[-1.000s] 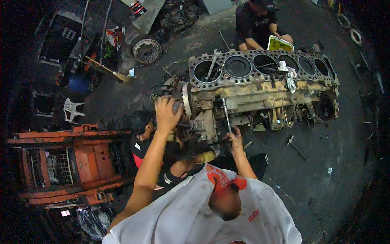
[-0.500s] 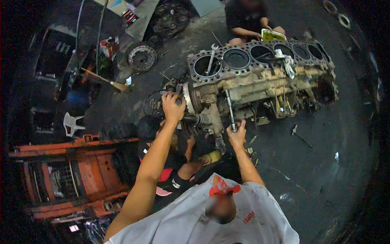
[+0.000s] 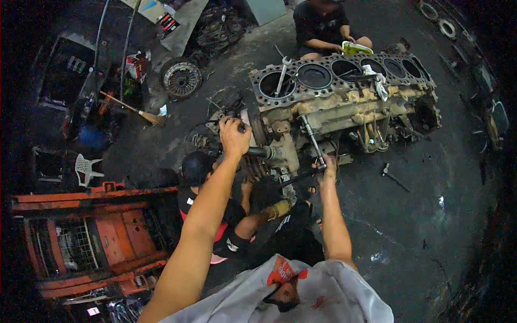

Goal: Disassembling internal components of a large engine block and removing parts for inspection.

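A long engine block [image 3: 344,110] with several open round bores lies in front of me. My right hand [image 3: 327,168] is closed round the end of a socket wrench [image 3: 313,141]. Its shiny shaft slopes up to the block's near side, and a dark bar runs left from beside my hand. Further left, my left hand [image 3: 235,139] has its fingers curled beside the pulley-like discs [image 3: 257,129] at the block's end. A dark object shows at those fingers, but its kind is unclear. An open-end wrench [image 3: 281,78] stands tilted in the leftmost bore. A white rag [image 3: 380,86] hangs over the near edge.
One co-worker [image 3: 199,169] crouches below my left arm; another [image 3: 322,27] sits beyond the block with a yellow-green container [image 3: 356,48]. A hammer [image 3: 396,177] lies on the floor at right. An orange machine frame [image 3: 121,231], white chair [image 3: 86,169] and broom [image 3: 148,116] are at left.
My right hand has moved slightly right and up with the socket wrench, and the dark bar beside it now shows. My left hand stays by the discs. The whole view has shifted a little.
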{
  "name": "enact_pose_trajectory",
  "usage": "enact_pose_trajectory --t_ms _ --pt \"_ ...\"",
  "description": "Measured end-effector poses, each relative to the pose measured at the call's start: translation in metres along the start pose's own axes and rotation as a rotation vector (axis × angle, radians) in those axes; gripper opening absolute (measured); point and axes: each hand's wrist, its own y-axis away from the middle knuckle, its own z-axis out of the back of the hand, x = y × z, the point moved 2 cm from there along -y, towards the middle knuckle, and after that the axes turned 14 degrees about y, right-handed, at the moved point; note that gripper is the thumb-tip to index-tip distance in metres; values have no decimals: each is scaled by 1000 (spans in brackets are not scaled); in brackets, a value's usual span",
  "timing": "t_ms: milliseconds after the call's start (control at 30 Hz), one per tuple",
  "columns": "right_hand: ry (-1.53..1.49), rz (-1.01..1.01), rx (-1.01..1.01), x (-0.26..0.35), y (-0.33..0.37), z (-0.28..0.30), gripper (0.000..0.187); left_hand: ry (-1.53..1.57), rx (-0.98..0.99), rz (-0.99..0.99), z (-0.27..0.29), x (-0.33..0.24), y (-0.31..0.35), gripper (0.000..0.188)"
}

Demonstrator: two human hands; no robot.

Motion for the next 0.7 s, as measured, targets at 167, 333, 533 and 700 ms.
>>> enact_pose_trajectory --t_ms 167,333,533,700 --pt "-287 -31 -134 -20 21 -25 45 15 -8 -16 -3 3 1 23" --pt "-44 68 -351 -25 30 -40 52 42 -44 -41 -3 0 -1 19" --pt "1018 851 -237 24 46 -26 36 59 -15 -8 -1 -1 -2 17" --pt "1219 1008 -65 47 25 3 35 113 -26 -26 -4 1 -3 16"
